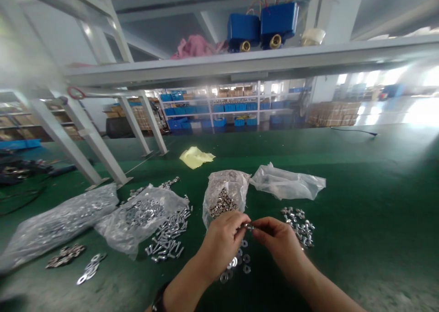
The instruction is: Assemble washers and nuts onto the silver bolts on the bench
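My left hand [223,240] and my right hand [281,241] meet fingertip to fingertip, both pinching a small shiny bolt [249,227]; whether a nut or washer is on it is too small to tell. Flat washers [246,258] lie on the table below, partly covered by my left hand. Just behind that hand, a clear plastic bag [229,178] holds many small nuts [223,201]. To the right of my right hand is a heap of fasteners that look assembled [300,227]. Loose bolts [168,239] are spread to the left.
Plastic bags of metal parts [68,218] [147,211] lie left, near larger washers [91,268] and a dark row of nuts [66,256]. Behind are a crumpled clear bag [288,182] and yellow paper [195,157]. A metal shelf [219,70] spans overhead, carrying blue boxes [278,19].
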Tool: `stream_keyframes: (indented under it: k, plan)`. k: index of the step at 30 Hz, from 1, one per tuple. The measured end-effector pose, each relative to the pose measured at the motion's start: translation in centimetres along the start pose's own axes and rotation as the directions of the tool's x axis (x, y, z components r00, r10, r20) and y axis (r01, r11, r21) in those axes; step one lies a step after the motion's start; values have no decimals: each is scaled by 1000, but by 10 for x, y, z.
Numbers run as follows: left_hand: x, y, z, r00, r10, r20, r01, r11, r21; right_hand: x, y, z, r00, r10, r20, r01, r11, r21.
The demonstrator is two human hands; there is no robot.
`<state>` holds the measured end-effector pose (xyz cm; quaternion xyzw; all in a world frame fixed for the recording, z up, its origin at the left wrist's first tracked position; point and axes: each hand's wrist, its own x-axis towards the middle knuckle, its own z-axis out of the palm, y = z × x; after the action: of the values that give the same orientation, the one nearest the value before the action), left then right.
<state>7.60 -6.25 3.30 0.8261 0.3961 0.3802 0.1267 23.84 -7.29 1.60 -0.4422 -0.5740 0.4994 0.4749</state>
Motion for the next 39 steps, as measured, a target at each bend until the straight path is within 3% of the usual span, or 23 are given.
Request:
stream_keyframes:
  k: [6,12,18,24,28,31,35,39]
  plan:
    - [-1,0,-5,1000,12,-4,-12,999,-43,0,-1,-2,998,-53,-29,48,988,-145]
    - [2,6,-7,991,-123,55,134,946,-297,-2,-5,-1,991,-129,-36,117,961,-250]
    - [3,-2,5,911,-303,280,412,637,-651,-2,-1,-3,966,-257,-38,227,906,-358]
    - [0,-4,14,825,-436,361,510,296,-808,-3,-3,-1,927,-372,-48,296,806,-513]
    - [-1,-9,20,778,-460,428,550,169,-818,-4,-4,-1,906,-423,3,357,762,-541]
    - [-1,-11,21,789,-476,388,528,203,-825,-5,-4,-1,917,-399,-8,330,770,-546]
    - [0,-6,18,826,-459,326,489,298,-820,-5,-2,2,962,-267,-62,184,797,-575]
    - [0,-1,20,884,-387,263,442,507,-740,-1,5,3,995,-73,-71,20,824,-567]
